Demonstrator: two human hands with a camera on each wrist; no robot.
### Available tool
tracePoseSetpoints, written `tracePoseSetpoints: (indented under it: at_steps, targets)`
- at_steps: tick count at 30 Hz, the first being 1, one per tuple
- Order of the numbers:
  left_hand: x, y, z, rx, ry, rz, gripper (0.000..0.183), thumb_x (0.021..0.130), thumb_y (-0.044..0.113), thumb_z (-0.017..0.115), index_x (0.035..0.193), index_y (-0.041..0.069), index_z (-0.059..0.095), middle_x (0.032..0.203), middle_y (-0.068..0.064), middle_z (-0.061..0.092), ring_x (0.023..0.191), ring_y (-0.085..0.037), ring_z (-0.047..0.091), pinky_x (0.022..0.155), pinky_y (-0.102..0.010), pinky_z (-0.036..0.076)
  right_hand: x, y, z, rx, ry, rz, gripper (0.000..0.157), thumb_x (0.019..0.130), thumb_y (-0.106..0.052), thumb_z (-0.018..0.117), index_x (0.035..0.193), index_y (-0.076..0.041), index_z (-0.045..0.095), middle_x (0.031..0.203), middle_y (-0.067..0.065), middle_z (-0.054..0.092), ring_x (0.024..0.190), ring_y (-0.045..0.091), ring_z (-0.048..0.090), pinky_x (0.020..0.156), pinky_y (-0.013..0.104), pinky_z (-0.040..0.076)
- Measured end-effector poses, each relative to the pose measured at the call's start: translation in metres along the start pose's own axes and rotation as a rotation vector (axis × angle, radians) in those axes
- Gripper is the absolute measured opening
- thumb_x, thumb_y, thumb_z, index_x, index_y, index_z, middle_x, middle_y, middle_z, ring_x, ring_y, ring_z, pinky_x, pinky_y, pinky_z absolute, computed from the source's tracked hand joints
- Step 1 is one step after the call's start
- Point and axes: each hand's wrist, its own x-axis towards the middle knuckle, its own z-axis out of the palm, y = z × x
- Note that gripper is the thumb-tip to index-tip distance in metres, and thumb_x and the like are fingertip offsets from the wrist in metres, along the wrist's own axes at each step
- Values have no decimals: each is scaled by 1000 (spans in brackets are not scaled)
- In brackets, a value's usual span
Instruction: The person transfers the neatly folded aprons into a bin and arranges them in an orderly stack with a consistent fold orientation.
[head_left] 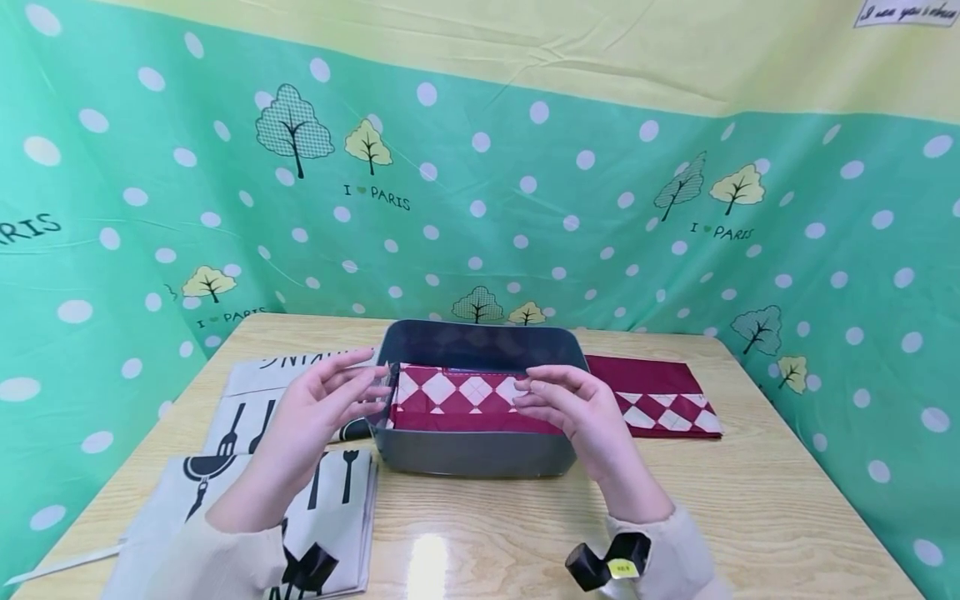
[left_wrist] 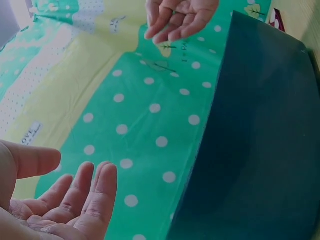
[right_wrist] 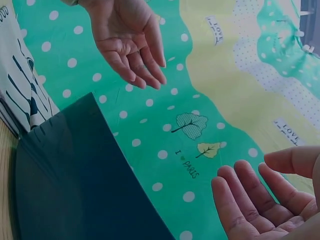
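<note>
A dark blue-grey bin (head_left: 476,456) stands on the table, with a folded red cloth with white diamonds (head_left: 474,390) inside it. Over its left side I hold my left hand (head_left: 318,412), palm inward and fingers loosely bent around nothing. Across from it, at the bin's right side, hovers my right hand (head_left: 581,412), likewise relaxed and holding nothing. In the left wrist view, the left hand (left_wrist: 75,205) is apart from the bin wall (left_wrist: 260,130). The right wrist view has the right hand's fingers (right_wrist: 240,200) spread beside the bin, with nothing between them.
Another folded red cloth with diamonds (head_left: 652,379) lies right of the bin. To the left are white cloths printed with black cutlery, one farther back (head_left: 243,396) and a folded one (head_left: 341,525) in front. A green polka-dot curtain (head_left: 480,233) hangs behind the wooden table (head_left: 750,508).
</note>
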Motion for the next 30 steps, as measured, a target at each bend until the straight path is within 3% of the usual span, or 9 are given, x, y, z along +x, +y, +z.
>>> tracePoseSetpoints:
  at_steps: [3, 11, 15, 20, 30]
  targets:
    - [-1, -4, -3, 20, 18, -16, 56, 100, 35, 58, 146, 7, 42, 135, -13, 61, 97, -4, 68, 87, -18, 55, -2, 2, 5, 7, -22, -9, 15, 95, -9, 63, 109, -9, 70, 95, 0, 75, 85, 17, 74, 87, 33, 59]
    - [-4, -14, -8, 34, 62, -33, 52, 98, 33, 63, 140, 7, 48, 118, -2, 66, 94, -6, 68, 82, -22, 57, -6, 10, 16, 33, -100, -32, 16, 96, -6, 62, 100, -19, 71, 92, -1, 75, 83, 15, 73, 85, 33, 59]
    - [-7, -18, -12, 48, 71, -32, 51, 99, 34, 61, 139, 5, 48, 114, -1, 66, 93, -6, 66, 80, -23, 57, -6, 14, 20, 30, -107, -18, 13, 96, -8, 62, 101, -16, 70, 92, -2, 74, 81, 15, 72, 83, 33, 60]
    - [-7, -22, -17, 69, 85, -76, 49, 101, 30, 59, 140, 5, 45, 106, 8, 64, 91, -5, 64, 79, -22, 57, -7, 19, 24, 34, -121, 4, 13, 96, -9, 62, 100, -18, 71, 90, -2, 73, 79, 14, 72, 81, 33, 60]
    - [-11, -34, -26, 102, 125, -134, 50, 99, 33, 60, 138, 5, 47, 100, 10, 63, 87, -7, 63, 77, -23, 56, -11, 26, 36, 50, -192, 3, 12, 96, -7, 61, 100, -14, 70, 88, 1, 72, 75, 16, 72, 78, 33, 61]
